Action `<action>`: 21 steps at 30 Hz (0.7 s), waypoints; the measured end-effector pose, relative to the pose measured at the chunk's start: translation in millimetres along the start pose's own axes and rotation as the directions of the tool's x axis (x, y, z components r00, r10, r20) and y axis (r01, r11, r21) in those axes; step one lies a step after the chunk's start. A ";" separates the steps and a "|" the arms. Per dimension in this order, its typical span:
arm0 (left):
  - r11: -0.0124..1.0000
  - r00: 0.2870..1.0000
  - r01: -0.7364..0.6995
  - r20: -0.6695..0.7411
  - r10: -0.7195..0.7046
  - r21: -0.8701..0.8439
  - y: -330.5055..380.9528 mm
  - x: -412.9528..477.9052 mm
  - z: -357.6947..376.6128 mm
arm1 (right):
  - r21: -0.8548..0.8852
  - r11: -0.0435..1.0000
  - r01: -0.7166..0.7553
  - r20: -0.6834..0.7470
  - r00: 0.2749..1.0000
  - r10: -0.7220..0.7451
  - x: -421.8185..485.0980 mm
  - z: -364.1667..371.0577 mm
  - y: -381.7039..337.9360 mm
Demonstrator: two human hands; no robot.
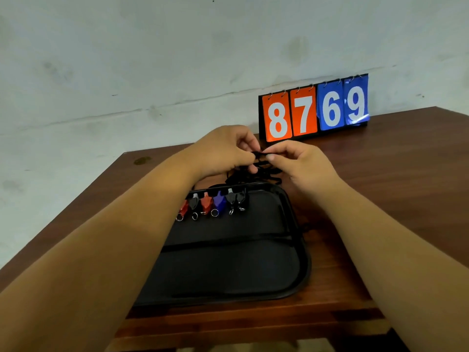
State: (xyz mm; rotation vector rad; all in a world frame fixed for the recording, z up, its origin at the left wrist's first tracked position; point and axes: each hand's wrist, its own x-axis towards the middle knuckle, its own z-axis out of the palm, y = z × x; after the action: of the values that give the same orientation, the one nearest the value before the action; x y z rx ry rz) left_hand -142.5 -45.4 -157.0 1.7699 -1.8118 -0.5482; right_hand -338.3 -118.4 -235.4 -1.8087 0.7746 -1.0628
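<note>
Pinching a thin black cord between them, both hands are held just beyond the far edge of the case.

- Left hand: fingers curled, thumb and fingertips gripping the cord's left end.
- Right hand: thumb and forefinger pinch the same cord from the right, with the other fingers loosely bent.
- Thin black cord: held a little above the table and running down into a loose tangle of black cords, which lies on the wood between the hands and the case's far rim.
- Open black fabric zip case: lies flat on the table under the forearms, rounded corners, a seam across its middle.
- Row of six plastic whistles: set along the far half of the case in red, black, red, blue, black, black, each with a small metal ring at its near end.
- Flip scoreboard with orange and blue number cards: stands upright at the table's back edge, reading 8 7 6 9.
- Dark brown wooden table: stands against a pale stained wall.
</note>
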 end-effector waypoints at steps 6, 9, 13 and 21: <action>0.999 0.990 0.049 -0.136 -0.049 -0.002 1.0 1.1 -7.5 | 0.040 0.991 -0.129 -0.150 0.980 0.133 5.3 -2.4 3.0; 0.997 0.978 0.045 -0.199 -0.058 -0.070 -3.8 0.6 -13.4 | 0.083 0.966 -0.243 -0.190 0.948 0.255 10.9 -3.6 6.8; 0.999 0.949 0.006 -0.316 -0.020 -0.046 -2.6 0.2 -19.9 | 0.135 0.902 -0.410 -0.228 0.873 0.431 13.6 -7.5 9.0; 0.989 0.938 -0.122 -0.318 0.141 0.081 34.8 -0.1 -27.6 | 0.053 0.975 -0.216 -0.286 0.932 0.222 -2.8 -4.4 -8.8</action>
State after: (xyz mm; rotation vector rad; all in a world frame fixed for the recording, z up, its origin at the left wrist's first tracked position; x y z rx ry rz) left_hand -151.9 -41.1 -113.9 1.6493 -1.7115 -0.1395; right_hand -342.7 -114.0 -227.3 -1.5229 1.1100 -1.1962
